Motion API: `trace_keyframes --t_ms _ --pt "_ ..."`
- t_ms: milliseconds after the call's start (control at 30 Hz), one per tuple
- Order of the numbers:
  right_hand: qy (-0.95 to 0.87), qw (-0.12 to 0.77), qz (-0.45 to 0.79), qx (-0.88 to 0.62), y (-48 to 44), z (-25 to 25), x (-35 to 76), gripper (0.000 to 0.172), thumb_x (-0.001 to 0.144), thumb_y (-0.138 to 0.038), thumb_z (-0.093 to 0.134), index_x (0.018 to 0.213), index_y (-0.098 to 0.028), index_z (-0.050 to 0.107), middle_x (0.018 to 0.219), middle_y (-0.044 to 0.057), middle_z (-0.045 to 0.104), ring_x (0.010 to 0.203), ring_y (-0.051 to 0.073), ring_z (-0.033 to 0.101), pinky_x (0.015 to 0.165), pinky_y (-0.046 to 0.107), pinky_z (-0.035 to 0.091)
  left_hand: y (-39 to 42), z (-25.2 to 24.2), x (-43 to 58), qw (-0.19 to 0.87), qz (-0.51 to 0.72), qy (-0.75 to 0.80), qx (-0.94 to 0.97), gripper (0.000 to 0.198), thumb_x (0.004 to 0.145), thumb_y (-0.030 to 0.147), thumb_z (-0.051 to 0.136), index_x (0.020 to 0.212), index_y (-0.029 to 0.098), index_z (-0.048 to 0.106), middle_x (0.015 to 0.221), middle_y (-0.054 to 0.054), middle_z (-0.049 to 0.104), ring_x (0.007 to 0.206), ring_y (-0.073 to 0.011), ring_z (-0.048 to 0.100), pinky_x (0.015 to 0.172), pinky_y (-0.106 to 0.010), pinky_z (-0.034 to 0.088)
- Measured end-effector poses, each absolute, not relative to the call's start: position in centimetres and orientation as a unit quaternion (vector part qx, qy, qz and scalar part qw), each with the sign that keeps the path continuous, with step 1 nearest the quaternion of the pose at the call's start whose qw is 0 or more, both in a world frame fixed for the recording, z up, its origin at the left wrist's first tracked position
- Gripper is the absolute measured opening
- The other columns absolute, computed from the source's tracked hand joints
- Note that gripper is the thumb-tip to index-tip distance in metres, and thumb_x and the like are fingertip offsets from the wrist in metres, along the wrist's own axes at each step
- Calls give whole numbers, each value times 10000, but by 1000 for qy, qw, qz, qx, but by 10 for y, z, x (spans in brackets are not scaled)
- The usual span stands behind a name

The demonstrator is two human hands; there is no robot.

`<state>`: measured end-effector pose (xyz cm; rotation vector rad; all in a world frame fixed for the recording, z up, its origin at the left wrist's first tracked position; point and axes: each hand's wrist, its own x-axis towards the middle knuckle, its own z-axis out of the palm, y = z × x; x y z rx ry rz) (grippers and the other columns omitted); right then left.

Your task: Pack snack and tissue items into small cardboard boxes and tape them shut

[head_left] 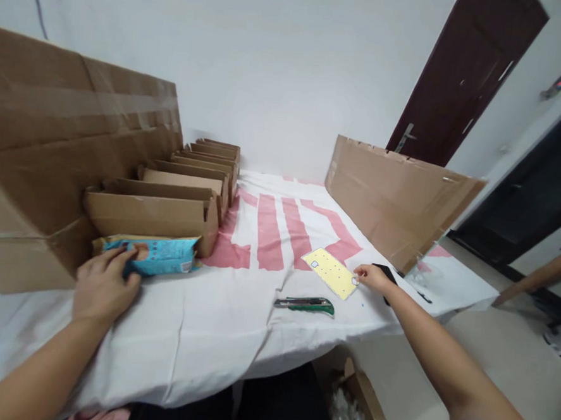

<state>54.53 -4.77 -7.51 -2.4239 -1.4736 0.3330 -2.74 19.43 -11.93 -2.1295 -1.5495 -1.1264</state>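
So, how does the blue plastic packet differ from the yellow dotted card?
The blue plastic packet is puffy and thick; the yellow dotted card is flat and thin. The packet lies against a brown cardboard box, held by the left hand; the card lies in the open, its corner touched by the right hand. Both rest on the white cloth.

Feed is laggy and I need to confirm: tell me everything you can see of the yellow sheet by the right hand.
The yellow sheet is a thin, flat rectangle, like paper or card, speckled with small dark dots, with a pale mark at its far corner and another at its near-right corner. It lies flat and askew on the red-striped white cloth. The right hand touches its near-right corner with its fingertips.
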Motion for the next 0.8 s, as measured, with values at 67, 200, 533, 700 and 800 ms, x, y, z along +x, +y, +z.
trace_keyframes --t_ms 67,200,533,700,800 --pt "-503 126 117 -847 -50 -83 542 163 835 -215 658 981 -143 660 987 49 690 878 172 641 801 334 511 195 -121 -28 139 -389 -535 -737 490 833 378 366 1169 90 577 1244 -128 580 1170 -263 496 1051 -448 353" --pt "-489 100 127 -857 -41 -92 535 236 914 -331 579 1069 -155 612 1085 55 636 935 180 627 823 390 533 197 -123 -30 148 -385 -531 -740 508 828 348 348 1188 88 593 1238 -153 590 1165 -295 506 1043 -449 366" --pt "-538 123 173 -816 26 -88 495 273 916 -330 577 1125 -155 590 1118 63 623 940 185 628 803 381 544 201 -126 -33 167 -385 -519 -745 519 833 309 345 1174 29 616 1218 -208 602 1133 -343 522 1024 -458 384" --pt "-554 99 200 -802 41 -79 490 281 918 -337 572 1139 -164 587 1148 65 612 964 194 621 823 392 538 204 -129 -35 162 -395 -513 -745 484 818 282 377 1167 48 617 1223 -204 604 1129 -340 526 1016 -468 390" --pt "-564 94 219 -791 38 -70 494 256 914 -330 580 1093 -148 600 1075 50 633 901 177 633 778 366 548 205 -130 -36 157 -402 -513 -742 464 819 280 387 1163 68 617 1224 -191 605 1133 -334 525 1013 -466 394"
